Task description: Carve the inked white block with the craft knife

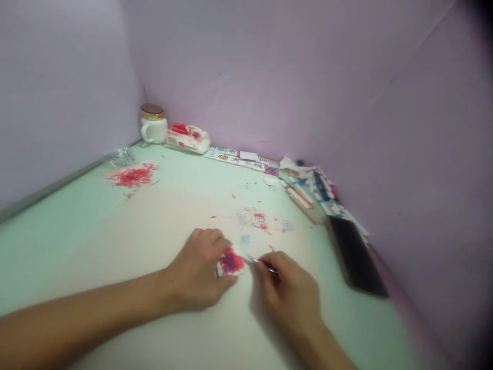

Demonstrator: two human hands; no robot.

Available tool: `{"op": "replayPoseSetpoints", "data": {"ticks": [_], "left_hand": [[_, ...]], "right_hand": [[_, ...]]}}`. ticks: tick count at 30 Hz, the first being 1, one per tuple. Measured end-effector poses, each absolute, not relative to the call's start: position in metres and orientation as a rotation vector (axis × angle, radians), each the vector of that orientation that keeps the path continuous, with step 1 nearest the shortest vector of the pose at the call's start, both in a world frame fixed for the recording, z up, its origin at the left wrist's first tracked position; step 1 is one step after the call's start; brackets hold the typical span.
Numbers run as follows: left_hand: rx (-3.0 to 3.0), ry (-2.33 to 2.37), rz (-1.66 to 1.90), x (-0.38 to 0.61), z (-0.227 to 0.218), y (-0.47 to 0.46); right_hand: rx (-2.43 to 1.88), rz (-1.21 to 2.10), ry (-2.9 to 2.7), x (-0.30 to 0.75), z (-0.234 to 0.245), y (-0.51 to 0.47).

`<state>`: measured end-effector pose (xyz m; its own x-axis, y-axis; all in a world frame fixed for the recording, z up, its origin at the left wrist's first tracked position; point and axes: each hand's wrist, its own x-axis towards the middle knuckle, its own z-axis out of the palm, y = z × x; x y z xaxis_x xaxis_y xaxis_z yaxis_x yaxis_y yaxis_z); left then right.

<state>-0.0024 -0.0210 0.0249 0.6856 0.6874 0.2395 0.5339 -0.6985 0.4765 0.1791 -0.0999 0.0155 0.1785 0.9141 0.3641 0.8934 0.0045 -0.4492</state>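
left hand [200, 275]: comes in low from the left edge, forearm over the table [96, 241], knuckles up
left grip: fingers curled shut, pinning a small red-purple card [231, 262] down near the table's middle
right hand [290, 293]: just right of the card, wrist bent inward
right grip: closed tight round a thin metal tool [262, 264], tip at the card's edge
hard to tell: my feed's blurry, so knife or tweezers, no idea; fingertips tucked under

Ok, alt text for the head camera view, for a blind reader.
The left hand pins a small red card on a pale green table while the right hand holds a thin metal tool beside it. Red scraps lie far back left.
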Motion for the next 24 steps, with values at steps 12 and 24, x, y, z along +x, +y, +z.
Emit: {"op": "replayPoseSetpoints", "data": {"ticks": [12, 24], "left_hand": [[2.536, 0.882, 0.547, -0.0009, 0.0277, -0.0187], [2.555, 0.885, 0.485, 0.0, 0.0323, -0.0187]], "right_hand": [[-1.755, 0.103, -1.747, 0.1839, 0.0159, -0.0988], [-1.766, 0.054, -1.761, 0.1814, 0.0155, -0.0973]]}}
